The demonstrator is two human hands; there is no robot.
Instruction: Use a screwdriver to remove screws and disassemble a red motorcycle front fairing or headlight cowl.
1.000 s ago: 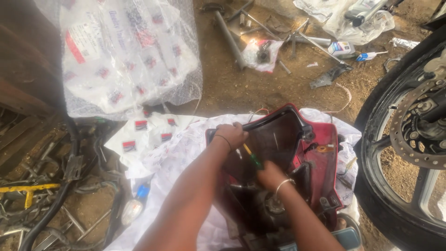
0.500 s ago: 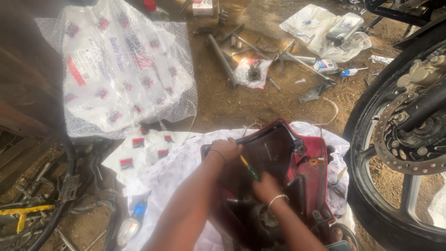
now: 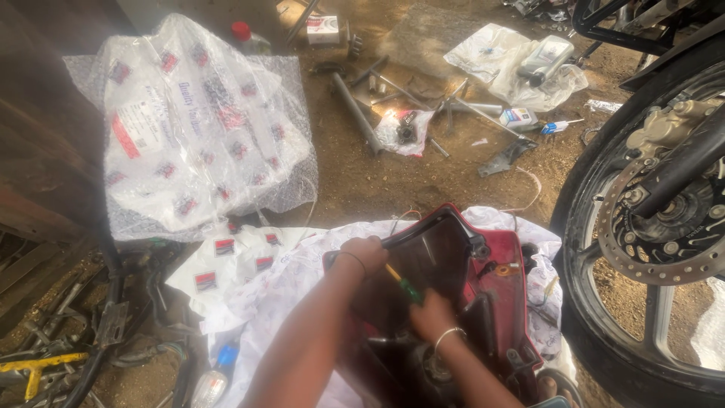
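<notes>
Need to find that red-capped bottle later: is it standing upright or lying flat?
Cannot tell: the red-capped bottle is mostly hidden behind the plastic-wrapped package.

The site was an open-air motorcycle repair yard on bare dirt ground point(image 3: 423, 177). A motorcycle wheel point(image 3: 642, 249) with brake disc point(image 3: 664, 227) stood at the right edge; loose metal rods point(image 3: 362, 113), a red fairing point(image 3: 453, 287) and bagged parts point(image 3: 196, 128) lay about.

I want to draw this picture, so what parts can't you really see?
- Head view: the screwdriver tip is hidden inside the red motorcycle panel, behind the right hand.
- The motorcycle wheel is cut off by the right and bottom edges.
- The left hand fingers curl over the panel's rim, out of sight.
- Small parts in the clear bag are too tiny to tell.
</notes>
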